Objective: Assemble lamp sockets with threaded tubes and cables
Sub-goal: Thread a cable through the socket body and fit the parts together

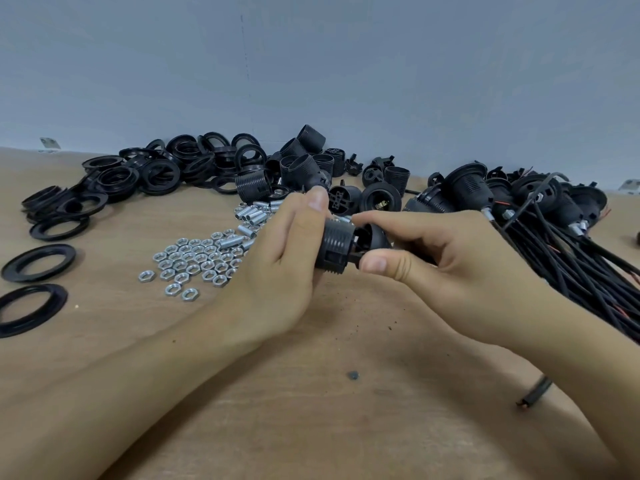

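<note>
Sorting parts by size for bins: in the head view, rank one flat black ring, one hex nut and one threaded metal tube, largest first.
1. Flat black ring.
2. Threaded metal tube.
3. Hex nut.
The tube lies slightly farther off than the nut, yet looks longer.

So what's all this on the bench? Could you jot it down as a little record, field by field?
left hand: grips the threaded socket body
right hand: pinches the socket cap against that body
hex nuts: loose heap on the table
threaded tubes: small pile behind the nuts
black rings: heap at far left
finished sockets with cables: bundle at right
</note>
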